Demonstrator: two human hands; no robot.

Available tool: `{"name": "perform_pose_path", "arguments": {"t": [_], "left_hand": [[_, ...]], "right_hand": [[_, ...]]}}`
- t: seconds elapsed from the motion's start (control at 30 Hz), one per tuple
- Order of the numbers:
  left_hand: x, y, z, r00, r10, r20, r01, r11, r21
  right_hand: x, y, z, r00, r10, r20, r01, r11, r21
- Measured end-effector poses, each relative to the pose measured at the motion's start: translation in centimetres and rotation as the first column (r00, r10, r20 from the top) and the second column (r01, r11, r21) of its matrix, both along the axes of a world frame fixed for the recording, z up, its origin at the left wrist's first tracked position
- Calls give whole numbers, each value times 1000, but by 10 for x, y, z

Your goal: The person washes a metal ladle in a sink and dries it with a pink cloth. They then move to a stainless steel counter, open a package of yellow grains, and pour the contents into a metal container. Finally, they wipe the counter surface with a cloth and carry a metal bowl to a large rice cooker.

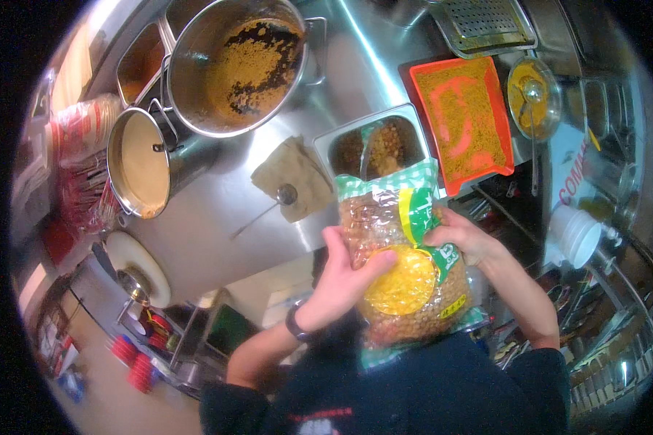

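Both hands hold a plastic bag of small brown balls (413,261), with green checked ends, a green and yellow band and a yellow circle bearing pictures. My left hand (348,277) grips its left side, thumb across the front. At the upper right side, my right hand (462,236) clasps the bag, its thumb on the green band. The bag's top edge overlaps the near rim of a steel insert pan (326,142), which contains similar brown balls (389,144). Whether the bag is opened cannot be seen.
Beyond the pan stands an orange tray of yellow-brown powder (454,109), beside a bowl with a ladle (528,98). A brown cloth (299,174) under a small ladle (287,194) lies left. A large pot (236,65) and a smaller pot of beige liquid (144,157) stand farther left.
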State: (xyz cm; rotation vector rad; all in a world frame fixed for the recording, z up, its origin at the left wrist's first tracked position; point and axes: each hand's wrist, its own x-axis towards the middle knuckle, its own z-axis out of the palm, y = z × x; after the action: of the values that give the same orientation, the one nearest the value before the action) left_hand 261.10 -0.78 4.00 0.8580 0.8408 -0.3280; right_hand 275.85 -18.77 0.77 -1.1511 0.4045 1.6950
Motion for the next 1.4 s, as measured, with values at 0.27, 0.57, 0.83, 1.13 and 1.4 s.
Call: {"name": "perform_pose_path", "arguments": {"t": [0.27,0.57,0.83,1.13,1.4], "left_hand": [[-14,-10,-19,998,51,-34,-50,998,29],[-5,-10,-38,988,152,0,-152,984,-90],[-14,-16,-41,987,159,18,-156,983,-100],[-7,-9,-46,956,282,-80,-288,953,-96],[-8,-3,-54,961,243,-131,-259,959,-119]], "right_hand": [[-8,-8,-4,1000,15,-1,-15,996,-91],[-3,4,-6,995,-92,-33,87,987,-132],[-2,6,-5,993,41,114,-44,999,28],[-6,10,4,968,115,223,-130,990,56],[-16,4,0,906,166,391,-211,975,75]]}}
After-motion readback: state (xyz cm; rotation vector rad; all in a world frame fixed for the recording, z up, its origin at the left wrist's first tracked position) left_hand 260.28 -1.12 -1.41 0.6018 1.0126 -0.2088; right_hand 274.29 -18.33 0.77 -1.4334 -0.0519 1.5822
